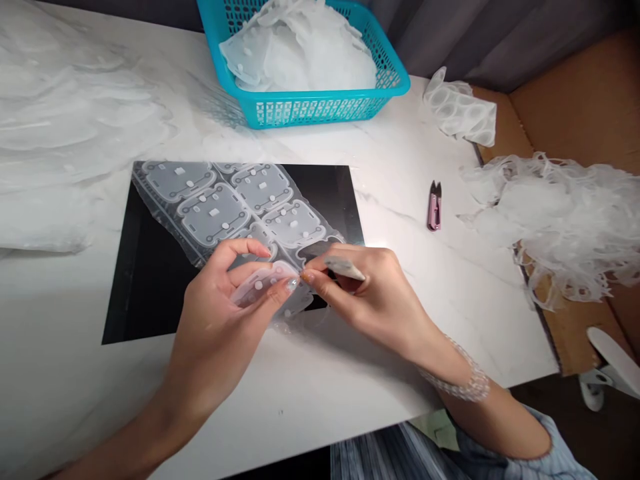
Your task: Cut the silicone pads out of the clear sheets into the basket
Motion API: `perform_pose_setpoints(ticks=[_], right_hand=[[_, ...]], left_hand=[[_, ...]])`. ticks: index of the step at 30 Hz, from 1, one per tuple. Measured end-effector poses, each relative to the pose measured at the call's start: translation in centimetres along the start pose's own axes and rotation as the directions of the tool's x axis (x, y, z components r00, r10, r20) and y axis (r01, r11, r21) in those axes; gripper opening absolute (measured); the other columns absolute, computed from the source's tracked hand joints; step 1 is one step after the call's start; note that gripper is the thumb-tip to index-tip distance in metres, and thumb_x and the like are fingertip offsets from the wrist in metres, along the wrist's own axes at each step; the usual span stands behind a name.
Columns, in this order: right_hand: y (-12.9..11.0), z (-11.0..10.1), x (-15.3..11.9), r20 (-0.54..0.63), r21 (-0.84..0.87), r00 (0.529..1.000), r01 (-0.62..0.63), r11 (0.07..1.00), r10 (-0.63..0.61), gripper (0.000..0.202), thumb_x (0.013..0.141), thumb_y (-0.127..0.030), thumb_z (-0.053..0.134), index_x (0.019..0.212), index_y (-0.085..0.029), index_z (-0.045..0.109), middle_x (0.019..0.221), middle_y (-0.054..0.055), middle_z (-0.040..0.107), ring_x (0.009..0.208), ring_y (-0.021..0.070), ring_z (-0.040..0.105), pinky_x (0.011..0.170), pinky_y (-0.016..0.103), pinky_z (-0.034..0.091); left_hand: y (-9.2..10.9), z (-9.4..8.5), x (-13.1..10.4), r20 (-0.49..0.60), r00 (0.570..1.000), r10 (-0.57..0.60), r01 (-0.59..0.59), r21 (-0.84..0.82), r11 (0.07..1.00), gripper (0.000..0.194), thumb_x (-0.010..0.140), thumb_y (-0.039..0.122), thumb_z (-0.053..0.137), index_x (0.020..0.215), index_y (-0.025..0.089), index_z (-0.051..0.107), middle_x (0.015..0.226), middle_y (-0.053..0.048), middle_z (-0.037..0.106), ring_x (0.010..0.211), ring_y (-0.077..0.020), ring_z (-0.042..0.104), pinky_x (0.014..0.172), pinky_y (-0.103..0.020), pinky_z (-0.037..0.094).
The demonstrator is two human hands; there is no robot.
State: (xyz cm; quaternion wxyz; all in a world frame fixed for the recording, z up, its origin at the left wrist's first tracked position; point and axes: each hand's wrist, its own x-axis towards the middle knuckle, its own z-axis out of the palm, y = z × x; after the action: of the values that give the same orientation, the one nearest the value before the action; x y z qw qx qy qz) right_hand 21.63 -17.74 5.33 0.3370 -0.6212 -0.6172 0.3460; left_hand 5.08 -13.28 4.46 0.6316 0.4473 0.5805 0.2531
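Observation:
A translucent sheet of moulded silicone pads, with rounded outlines and small white bumps, lies slantwise on a black mat. My left hand is closed, pinching one pad that is lifted and tilted at the sheet's near end. Close against it, my right hand pinches the sheet's edge between thumb and forefinger, the fingertips nearly meeting my left thumb. A small greyish-white piece sticks out from the curled right fingers; its kind is unclear.
A turquoise basket at the back holds a heap of white translucent pieces. Pink thread snips lie to the right. Stringy silicone scraps fill a cardboard box. Stacked translucent sheets cover the left, and a perforated scrap lies back right.

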Motion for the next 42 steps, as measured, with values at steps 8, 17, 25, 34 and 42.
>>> perform_pose_setpoints(ticks=[8,17,25,34,42], right_hand=[[2.6,0.8,0.4,-0.03,-0.185,0.999,-0.043,0.982,0.038,0.015,0.086,-0.007,0.056,0.08,-0.015,0.068,0.077,0.001,0.067,0.066,0.0115,0.057,0.061,0.023,0.04],[1.5,-1.4,0.6,-0.24,-0.132,0.968,-0.102,0.986,0.067,0.016,0.092,-0.023,0.061,0.098,-0.018,0.075,0.089,0.004,0.066,0.07,0.0133,0.056,0.058,0.027,0.039],[-0.1,0.4,0.1,-0.087,0.38,0.995,-0.016,0.925,0.053,0.009,0.081,-0.026,0.078,0.089,-0.02,0.078,0.085,0.003,0.07,0.057,0.0099,0.049,0.048,0.026,0.039],[0.6,0.2,0.2,-0.05,0.467,0.978,-0.156,0.871,0.202,0.012,0.082,-0.03,0.079,0.081,-0.019,0.075,0.082,0.005,0.071,0.071,0.0155,0.062,0.062,0.028,0.049],[1.1,0.6,-0.1,0.023,0.503,0.944,-0.297,0.812,0.331,0.023,0.08,-0.04,0.08,0.083,-0.018,0.074,0.061,-0.001,0.055,0.05,0.0076,0.035,0.046,0.024,0.025]], left_hand=[[0.2,-0.9,-0.7,0.136,0.991,0.017,0.001,-0.129,0.992,0.046,0.064,0.031,0.089,0.099,0.032,0.06,0.074,0.005,0.073,0.067,-0.0142,0.068,0.059,-0.02,0.05],[1.5,-1.6,0.9,0.008,0.999,0.031,-0.024,-0.454,0.891,0.033,0.072,0.024,0.085,0.096,0.03,0.064,0.078,0.007,0.072,0.081,-0.0148,0.073,0.074,-0.022,0.059],[1.0,-1.2,0.4,0.102,0.995,0.02,0.031,-0.476,0.879,0.028,0.073,0.027,0.084,0.095,0.033,0.067,0.079,0.009,0.074,0.078,-0.0125,0.072,0.067,-0.018,0.058],[1.2,-1.0,-0.7,-0.008,0.994,0.107,-0.103,-0.353,0.93,0.037,0.068,0.034,0.088,0.102,0.035,0.075,0.077,0.003,0.079,0.102,-0.0249,0.074,0.083,-0.028,0.061],[1.0,-1.0,-1.2,-0.015,0.984,0.176,-0.173,-0.29,0.941,0.038,0.072,0.035,0.085,0.108,0.034,0.075,0.097,-0.001,0.081,0.111,-0.0276,0.071,0.087,-0.029,0.061]])
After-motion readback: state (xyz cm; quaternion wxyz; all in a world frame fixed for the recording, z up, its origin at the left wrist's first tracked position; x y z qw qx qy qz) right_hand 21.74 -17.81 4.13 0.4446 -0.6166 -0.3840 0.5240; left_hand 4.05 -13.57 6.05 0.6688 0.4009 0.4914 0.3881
